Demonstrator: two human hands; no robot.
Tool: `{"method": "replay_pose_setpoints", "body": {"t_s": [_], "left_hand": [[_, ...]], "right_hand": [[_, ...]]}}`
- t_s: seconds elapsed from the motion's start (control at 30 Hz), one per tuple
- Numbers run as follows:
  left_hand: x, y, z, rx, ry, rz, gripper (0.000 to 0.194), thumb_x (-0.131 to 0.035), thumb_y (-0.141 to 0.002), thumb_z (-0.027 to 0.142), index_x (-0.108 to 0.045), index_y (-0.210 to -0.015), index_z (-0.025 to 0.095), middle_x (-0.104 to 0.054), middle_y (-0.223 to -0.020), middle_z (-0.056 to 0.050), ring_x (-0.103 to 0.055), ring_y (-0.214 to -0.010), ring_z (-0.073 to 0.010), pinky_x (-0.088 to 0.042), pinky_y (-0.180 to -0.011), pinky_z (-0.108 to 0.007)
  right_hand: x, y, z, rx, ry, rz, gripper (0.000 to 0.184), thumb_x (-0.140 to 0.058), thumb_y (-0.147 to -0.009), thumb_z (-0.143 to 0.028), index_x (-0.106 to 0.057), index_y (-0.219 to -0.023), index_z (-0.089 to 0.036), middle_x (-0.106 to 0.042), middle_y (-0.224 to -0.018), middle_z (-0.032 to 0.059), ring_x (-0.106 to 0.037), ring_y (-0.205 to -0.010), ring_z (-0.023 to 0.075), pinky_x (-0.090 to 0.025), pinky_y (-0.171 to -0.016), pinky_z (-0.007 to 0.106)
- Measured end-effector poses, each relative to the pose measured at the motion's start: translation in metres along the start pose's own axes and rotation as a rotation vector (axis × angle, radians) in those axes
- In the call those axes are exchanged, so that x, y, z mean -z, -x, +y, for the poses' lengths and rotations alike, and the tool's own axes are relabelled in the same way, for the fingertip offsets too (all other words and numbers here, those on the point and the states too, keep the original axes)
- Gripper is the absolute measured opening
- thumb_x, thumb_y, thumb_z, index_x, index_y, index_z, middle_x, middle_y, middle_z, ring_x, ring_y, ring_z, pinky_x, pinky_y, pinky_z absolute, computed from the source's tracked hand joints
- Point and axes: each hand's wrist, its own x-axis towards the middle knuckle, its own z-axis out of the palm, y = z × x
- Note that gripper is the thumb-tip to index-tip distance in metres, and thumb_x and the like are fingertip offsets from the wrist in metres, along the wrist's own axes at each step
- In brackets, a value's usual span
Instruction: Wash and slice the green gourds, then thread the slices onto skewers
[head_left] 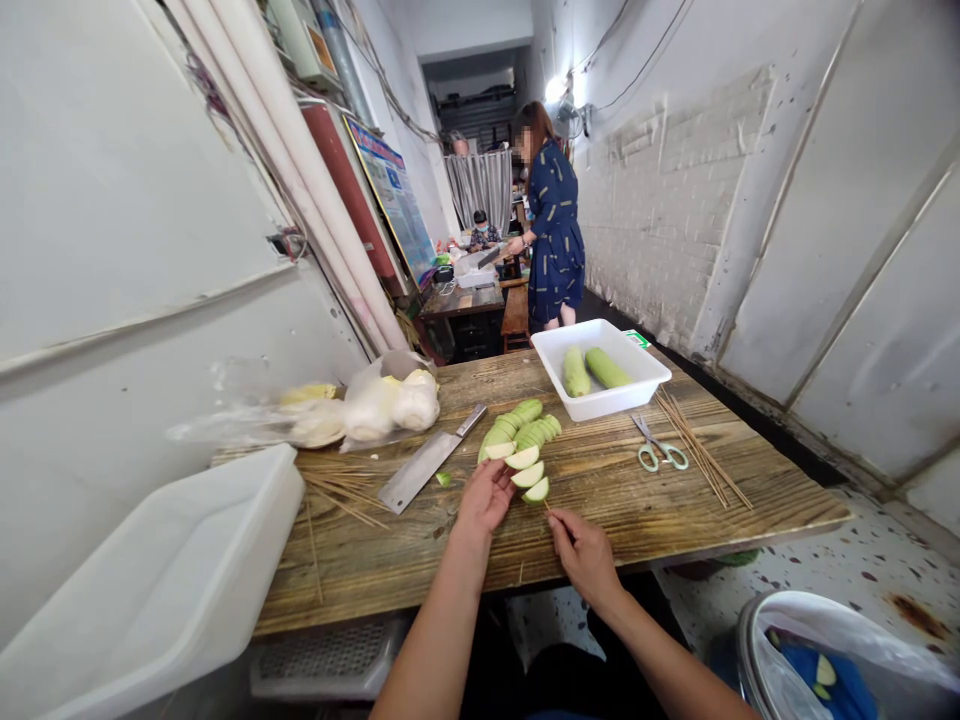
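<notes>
In the head view, my right hand [583,556] pinches the near end of a thin wooden skewer [548,507]. Several half-moon zucchini slices [529,475], white inside with a green rim, are threaded on it in a row. My left hand [486,496] is palm up, its curled fingers closed at the slices on the far part of the skewer. Just beyond lie cut zucchini slices [540,432] in overlapping rows on the wooden table [600,500]. Left of them rests a cleaver [426,468], beside a small green scrap [443,479].
A white tray [611,404] with two peeled zucchini stands at the back right, near scissors [660,455] and loose skewers [697,445]. Left are more skewers [341,485], bagged pale vegetables [415,402] and a white tub [225,560]. A lined bucket [750,650] sits lower right. Two people are beyond.
</notes>
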Motion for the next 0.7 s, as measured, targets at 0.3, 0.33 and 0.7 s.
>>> {"method": "replay_pose_setpoints", "body": {"t_s": [0.3, 0.33, 0.7], "left_hand": [[0.038, 0.0, 0.008, -0.376, -0.466, 0.26, 0.029, -0.069, -0.063, 0.017, -0.056, -0.088, 0.017, -0.065, -0.063, 0.0, -0.056, -0.046, -0.0087, -0.043, -0.048, -0.019], [0.044, 0.0, 0.006, -0.398, -0.507, 0.246, 0.031, -0.07, -0.062, 0.02, -0.057, -0.09, 0.017, -0.066, -0.066, -0.001, -0.056, -0.047, -0.0091, -0.044, -0.049, -0.019], [0.078, -0.003, -0.003, -0.521, -1.089, 0.205, 0.043, -0.062, -0.063, 0.044, -0.058, -0.1, 0.023, -0.07, -0.077, -0.004, -0.066, -0.072, -0.027, -0.05, -0.072, -0.04]], "right_hand": [[0.014, -0.007, 0.013, -0.285, -0.406, 0.423, 0.03, -0.056, -0.083, -0.037, -0.068, -0.099, -0.015, -0.065, -0.065, 0.0019, -0.053, -0.048, 0.0114, -0.047, -0.049, 0.024], [0.021, -0.012, 0.016, -0.293, -0.419, 0.475, 0.031, -0.057, -0.081, -0.037, -0.068, -0.099, -0.015, -0.065, -0.067, 0.0024, -0.052, -0.048, 0.011, -0.047, -0.049, 0.024], [0.103, -0.052, 0.053, -0.211, -0.258, 0.801, 0.026, -0.059, -0.079, -0.038, -0.071, -0.09, -0.017, -0.07, -0.084, 0.0059, -0.061, -0.073, 0.0165, -0.05, -0.067, 0.028]]}}
